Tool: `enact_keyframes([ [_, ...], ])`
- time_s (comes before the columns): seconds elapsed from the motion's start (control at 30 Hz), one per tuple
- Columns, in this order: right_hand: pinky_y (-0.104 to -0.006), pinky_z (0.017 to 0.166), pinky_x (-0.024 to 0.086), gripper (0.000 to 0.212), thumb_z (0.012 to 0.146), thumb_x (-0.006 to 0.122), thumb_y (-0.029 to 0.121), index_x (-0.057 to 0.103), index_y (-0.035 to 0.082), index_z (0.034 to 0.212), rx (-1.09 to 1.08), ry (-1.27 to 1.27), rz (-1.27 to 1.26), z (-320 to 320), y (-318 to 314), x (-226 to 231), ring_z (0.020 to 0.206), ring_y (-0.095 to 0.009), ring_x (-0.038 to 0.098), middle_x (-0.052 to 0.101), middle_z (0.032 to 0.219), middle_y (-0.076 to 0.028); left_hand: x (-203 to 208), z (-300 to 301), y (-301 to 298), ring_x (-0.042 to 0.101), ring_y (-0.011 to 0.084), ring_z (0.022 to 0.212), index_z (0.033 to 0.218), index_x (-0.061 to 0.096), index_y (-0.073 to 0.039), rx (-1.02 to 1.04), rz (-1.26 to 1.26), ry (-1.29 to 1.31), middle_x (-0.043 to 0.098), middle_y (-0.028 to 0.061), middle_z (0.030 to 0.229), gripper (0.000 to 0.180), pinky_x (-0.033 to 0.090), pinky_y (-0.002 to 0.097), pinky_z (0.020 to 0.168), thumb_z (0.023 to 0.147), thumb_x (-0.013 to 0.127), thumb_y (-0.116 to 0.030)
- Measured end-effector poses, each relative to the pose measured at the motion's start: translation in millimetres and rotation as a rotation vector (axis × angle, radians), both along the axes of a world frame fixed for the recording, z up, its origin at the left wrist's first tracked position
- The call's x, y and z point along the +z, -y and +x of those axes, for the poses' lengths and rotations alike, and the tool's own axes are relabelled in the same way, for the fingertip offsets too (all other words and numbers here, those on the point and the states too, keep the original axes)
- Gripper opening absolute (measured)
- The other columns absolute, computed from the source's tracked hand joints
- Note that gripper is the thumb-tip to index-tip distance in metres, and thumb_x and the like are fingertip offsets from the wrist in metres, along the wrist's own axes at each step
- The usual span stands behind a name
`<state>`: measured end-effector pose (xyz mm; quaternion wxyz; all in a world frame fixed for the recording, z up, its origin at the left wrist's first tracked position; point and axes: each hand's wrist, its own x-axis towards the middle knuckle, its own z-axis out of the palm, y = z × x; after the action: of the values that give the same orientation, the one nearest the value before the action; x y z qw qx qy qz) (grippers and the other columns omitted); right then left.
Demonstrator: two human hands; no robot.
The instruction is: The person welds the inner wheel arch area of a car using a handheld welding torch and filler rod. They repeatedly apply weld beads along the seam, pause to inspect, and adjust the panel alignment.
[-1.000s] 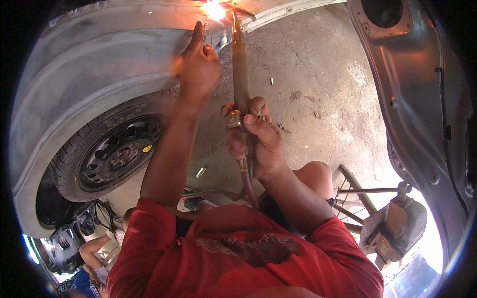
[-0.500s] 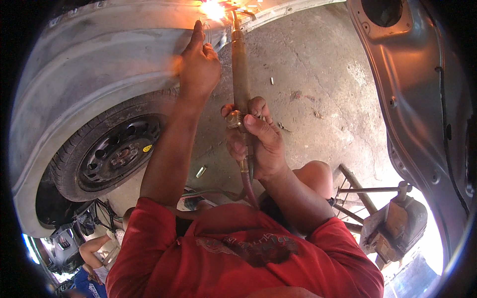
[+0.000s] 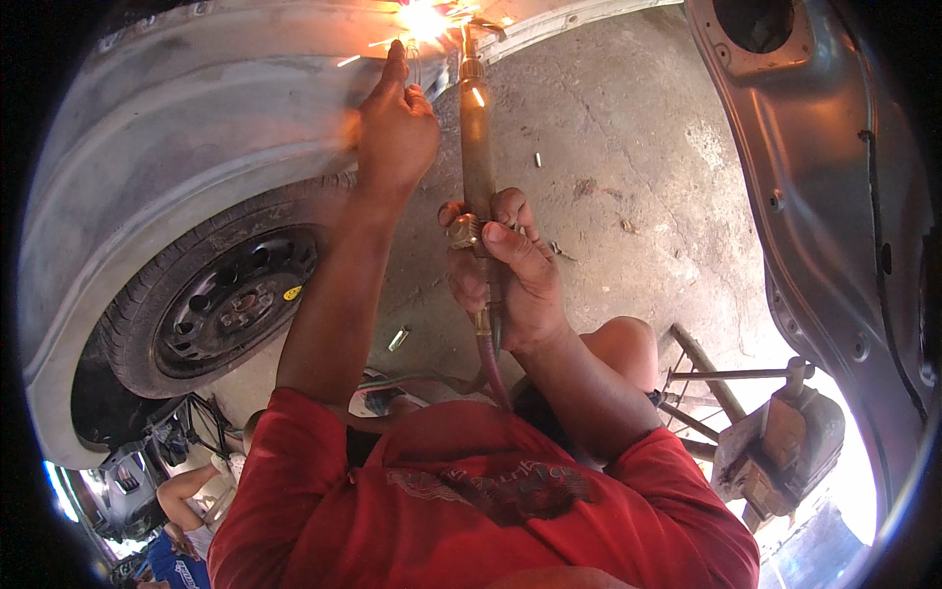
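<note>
My right hand (image 3: 525, 270) is wrapped round the valve end of a brass gas welding torch (image 3: 476, 142), thumb on top. The torch points away from me, and its tip is at a bright orange flame (image 3: 425, 20) on the edge of a bare grey car body panel (image 3: 226, 88). Farther left, my left hand (image 3: 397, 133) is closed with the index finger stretched toward the glow. A thin bent welding wire (image 3: 416, 67) runs from its fingers up to the flame. Glare hides the heated spot and the wire's end.
Below the panel is a wheel (image 3: 235, 304) with a black rim. A car door (image 3: 834, 177) stands at right, near a metal stand (image 3: 780, 442). Reddish and green hoses (image 3: 496, 378) trail from the torch. Small metal pieces lie on the concrete floor (image 3: 628, 147). Another person (image 3: 182, 535) sits at lower left.
The flame flares wider, and more sparks fly left and over the torch. My left hand has shifted very slightly to the right; my right hand keeps its grip.
</note>
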<state>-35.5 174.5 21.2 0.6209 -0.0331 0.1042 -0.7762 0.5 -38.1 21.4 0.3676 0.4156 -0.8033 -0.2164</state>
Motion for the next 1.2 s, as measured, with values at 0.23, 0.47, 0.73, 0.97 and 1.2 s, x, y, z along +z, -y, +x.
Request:
enact_keyframes([
  [0.23,-0.0248,0.047,0.047,0.015,0.103,0.063,0.016,0.049,0.022,0.107,0.002,-0.028,0.007,1,0,3,0.066,-0.014,0.060,0.057,0.126,-0.018,16,-5,-7,0.070,0.0364,0.114,0.157,0.046,-0.006,0.017,0.149,0.009,0.067,0.0272,0.133,0.060,0.053,0.0448,0.099,0.098,0.053,-0.008],
  [0.47,-0.0249,0.048,0.047,0.015,0.103,0.063,0.016,0.049,0.021,0.107,0.002,-0.025,0.019,-1,-1,4,0.066,-0.015,0.060,0.058,0.126,-0.019,4,-5,3,0.075,0.0306,0.083,0.155,0.045,0.002,-0.002,-0.143,0.055,0.071,0.0325,0.112,0.059,0.057,0.0382,0.075,0.097,0.055,-0.001],
  [0.73,-0.0276,0.051,0.049,0.015,0.104,0.062,0.014,0.049,0.020,0.106,-0.089,-0.166,0.176,-4,-13,22,0.067,-0.018,0.063,0.064,0.122,-0.016,9,-2,2,0.074,0.0395,0.092,0.158,0.044,-0.004,0.019,-0.062,0.198,0.071,0.0301,0.118,0.062,0.058,0.0450,0.080,0.098,0.056,-0.008],
  [0.97,-0.0320,0.055,0.052,0.014,0.104,0.059,0.008,0.050,0.018,0.105,-0.252,-0.169,0.418,-7,-27,23,0.067,-0.018,0.066,0.068,0.112,-0.012,37,4,-4,0.074,0.0428,0.090,0.161,0.038,-0.005,-0.081,0.161,0.432,0.073,0.0309,0.103,0.065,0.058,0.0498,0.083,0.098,0.056,-0.008],
  [1.2,-0.0339,0.056,0.053,0.014,0.102,0.060,0.008,0.050,0.016,0.106,-0.204,-0.083,0.466,-12,-30,11,0.066,-0.020,0.067,0.068,0.105,-0.010,62,3,-9,0.076,0.0252,0.067,0.162,0.035,-0.003,-0.147,0.521,0.451,0.076,0.0207,0.095,0.063,0.061,0.0385,0.067,0.102,0.051,-0.007],
])
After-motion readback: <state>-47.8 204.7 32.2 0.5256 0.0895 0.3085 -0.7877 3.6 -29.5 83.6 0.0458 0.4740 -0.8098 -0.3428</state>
